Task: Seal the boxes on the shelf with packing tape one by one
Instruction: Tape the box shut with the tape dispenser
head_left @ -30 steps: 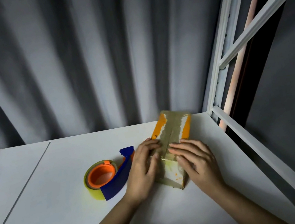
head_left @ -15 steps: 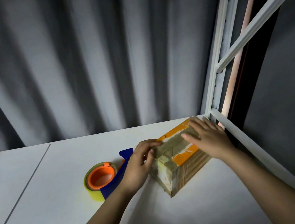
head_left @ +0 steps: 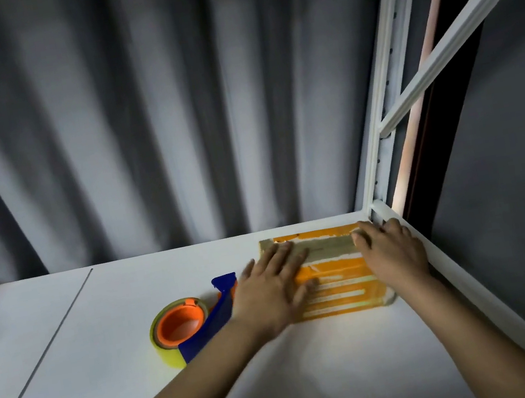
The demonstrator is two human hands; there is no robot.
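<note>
An orange and tan cardboard box [head_left: 335, 277] lies on the white shelf [head_left: 136, 324], pushed into the back right corner, with a strip of tape running along its top. My left hand [head_left: 271, 292] lies flat on the box's left end, fingers spread. On the right end rests my right hand [head_left: 390, 255], its fingers reaching the far edge by the shelf post. A tape dispenser [head_left: 191, 322] with a blue body, orange core and yellowish roll sits just left of my left hand, touched by neither hand.
A grey curtain [head_left: 136, 115] hangs behind the shelf. White metal shelf posts and a diagonal brace [head_left: 387, 101] rise at the right, and a raised rail [head_left: 470, 289] runs along the shelf's right edge. A seam [head_left: 51, 338] crosses the shelf on the left.
The box was turned from pointing away to lying crosswise and slid back into the right corner. Both hands went with it and now lie flat on top.
</note>
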